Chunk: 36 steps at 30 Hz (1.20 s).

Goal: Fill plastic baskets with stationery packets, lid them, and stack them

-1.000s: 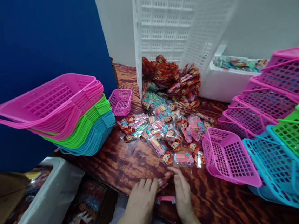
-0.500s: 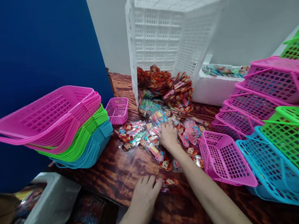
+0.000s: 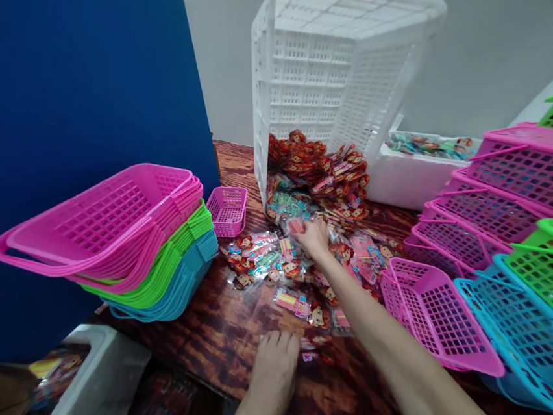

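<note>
My right hand (image 3: 314,238) reaches into a loose pile of clear plastic packets (image 3: 262,258) with red-haired cartoon heads. Its fingers pinch a packet (image 3: 296,226) with pink contents, at the pile's far side; the fingertips are partly hidden. My left hand (image 3: 276,359) rests low on the table, palm down and fingers forward, holding nothing I can see. Just right of it lies another packet (image 3: 314,343). A packet with yellow and pink strips (image 3: 293,302) lies between my hands. Behind the pile, a white crate (image 3: 311,60) on its side holds many more packets.
Stacked pink, green and blue baskets (image 3: 106,217) stand at left, with a small pink basket (image 3: 228,210) behind. At right sit a pink basket (image 3: 441,315), a blue basket (image 3: 517,328) and several more. White foam boxes (image 3: 403,172) (image 3: 86,395) flank the wooden table (image 3: 210,331).
My right hand has closed on a packet and raised it slightly from the pile. My left hand's fingers have drawn closer together. The view has shifted, moving the scene rightward and down.
</note>
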{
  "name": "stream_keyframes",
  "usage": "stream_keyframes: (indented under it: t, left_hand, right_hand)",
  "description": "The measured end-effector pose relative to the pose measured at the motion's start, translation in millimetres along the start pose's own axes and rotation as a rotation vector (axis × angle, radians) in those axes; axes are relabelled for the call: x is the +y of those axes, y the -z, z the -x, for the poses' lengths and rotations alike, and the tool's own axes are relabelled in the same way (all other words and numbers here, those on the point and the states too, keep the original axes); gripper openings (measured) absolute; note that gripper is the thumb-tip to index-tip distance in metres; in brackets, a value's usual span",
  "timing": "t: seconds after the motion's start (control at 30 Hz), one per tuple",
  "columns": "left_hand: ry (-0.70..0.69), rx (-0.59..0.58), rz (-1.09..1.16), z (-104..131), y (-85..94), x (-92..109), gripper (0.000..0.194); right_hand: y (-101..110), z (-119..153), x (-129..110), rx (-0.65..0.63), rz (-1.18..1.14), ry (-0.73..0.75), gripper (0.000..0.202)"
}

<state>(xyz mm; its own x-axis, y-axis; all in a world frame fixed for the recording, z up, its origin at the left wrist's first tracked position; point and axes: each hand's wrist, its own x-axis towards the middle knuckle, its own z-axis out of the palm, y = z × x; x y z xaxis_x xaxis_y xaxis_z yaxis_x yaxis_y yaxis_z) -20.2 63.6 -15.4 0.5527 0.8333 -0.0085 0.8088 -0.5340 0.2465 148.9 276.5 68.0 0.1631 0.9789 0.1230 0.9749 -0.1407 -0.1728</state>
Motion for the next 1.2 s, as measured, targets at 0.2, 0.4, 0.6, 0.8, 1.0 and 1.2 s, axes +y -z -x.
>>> stream_keyframes:
  t: [0.2, 0.4, 0.6, 0.8, 1.0, 1.2]
  left_hand:
    - [-0.059, 0.075, 0.033, 5, 1.9, -6, 0.027]
    - [-0.124, 0.073, 0.168, 24, 20.7, -30, 0.031]
    - [-0.14, 0.059, 0.158, 28, 27.9, -27, 0.021]
    - [-0.116, 0.069, 0.089, 36, 30.2, -23, 0.021]
    - [-0.052, 0.007, 0.064, 44, 31.6, -34, 0.062]
    - [-0.025, -0.003, 0.095, 40, 36.0, -33, 0.038]
  right_hand:
    - [-21, 4, -21, 0.026, 0.066, 0.162, 0.034]
    - [-10, 64, 18, 0.2, 0.062, 0.226, 0.057]
    - [20, 134, 32, -0.041, -0.18, 0.325, 0.021]
    - [15, 182, 20, -0.426, 0.019, 0.376, 0.026]
    - [15, 194, 28, -0.534, -0.032, 0.353, 0.036]
    - [12, 204, 36, -0.491, -0.179, 0.393, 0.03]
